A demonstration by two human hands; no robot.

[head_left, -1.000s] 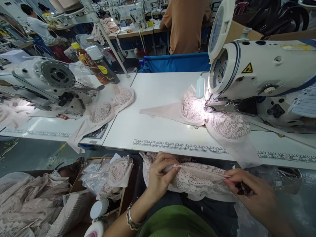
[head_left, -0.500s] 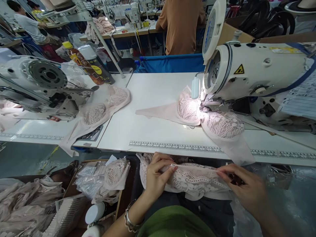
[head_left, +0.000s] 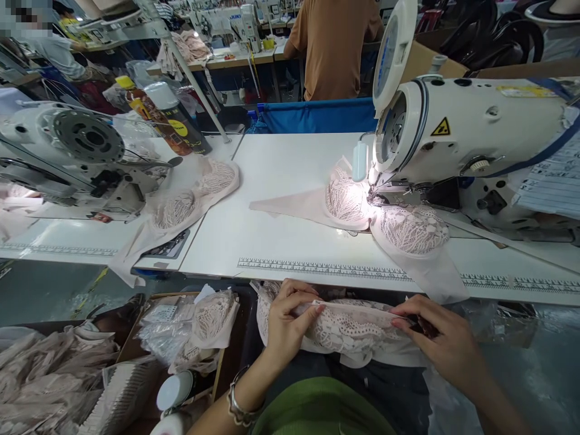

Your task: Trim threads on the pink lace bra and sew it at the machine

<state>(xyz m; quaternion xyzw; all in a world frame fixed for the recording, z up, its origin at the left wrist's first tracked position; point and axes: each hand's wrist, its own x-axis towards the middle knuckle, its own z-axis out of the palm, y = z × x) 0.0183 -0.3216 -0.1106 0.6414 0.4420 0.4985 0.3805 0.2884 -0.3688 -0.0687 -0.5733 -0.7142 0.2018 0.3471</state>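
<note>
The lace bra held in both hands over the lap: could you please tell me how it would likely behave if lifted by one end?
The lace bra would probably droop, since its edge sags between the left hand and right hand. It looks light: thin, openwork lace.

Right hand slid left along lace garment.

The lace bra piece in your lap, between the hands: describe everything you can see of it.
The lace bra piece is pale pink with an openwork leaf-like pattern over plain lining, soft and limp. It lies stretched sideways across the lap, just below the white table's edge. The left hand pinches its top edge near the left end, the right hand pinches the same edge at the right, pulling that edge taut into a straight band. Its lower part sags onto dark cloth; the far right end is hidden under the right hand.
</note>
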